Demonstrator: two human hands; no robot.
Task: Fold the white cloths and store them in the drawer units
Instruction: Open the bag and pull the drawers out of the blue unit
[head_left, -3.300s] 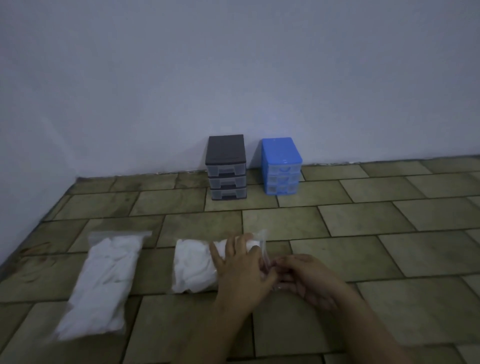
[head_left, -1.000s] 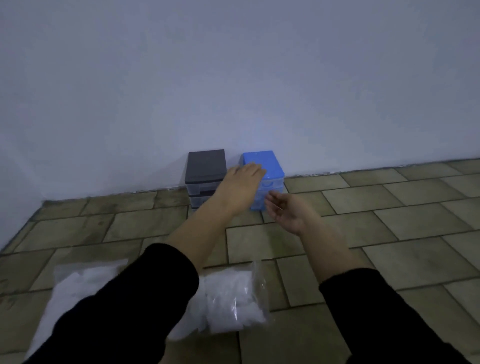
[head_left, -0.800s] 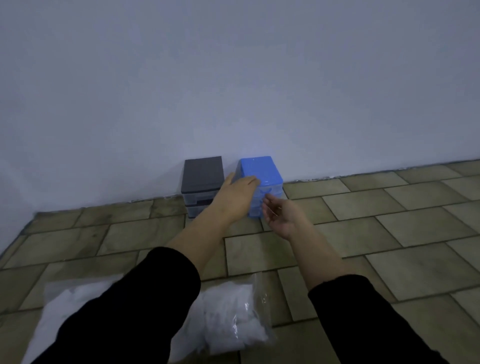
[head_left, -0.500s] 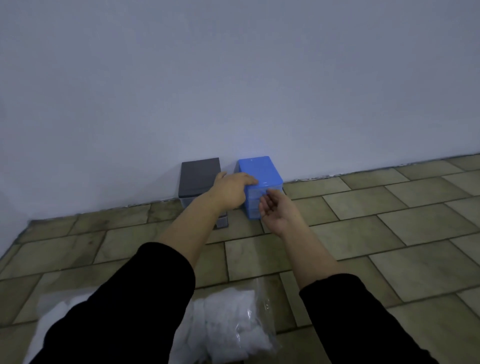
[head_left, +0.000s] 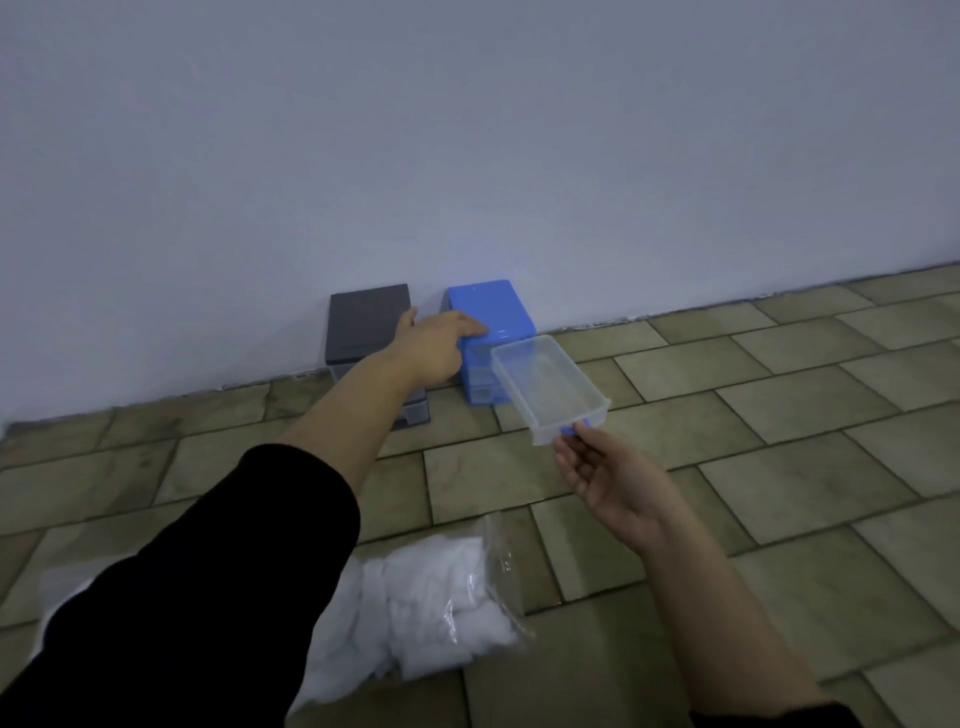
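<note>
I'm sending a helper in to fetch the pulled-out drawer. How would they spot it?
Find the two drawer units against the wall: black unit left, blue unit right. The drawer sticks out from the blue unit's top slot, with the right hand pinching its blue handle. It is the only clear, empty tray.

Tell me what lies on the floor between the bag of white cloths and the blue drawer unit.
Head view: only bare floor tiles between bag and blue drawer unit.
</note>
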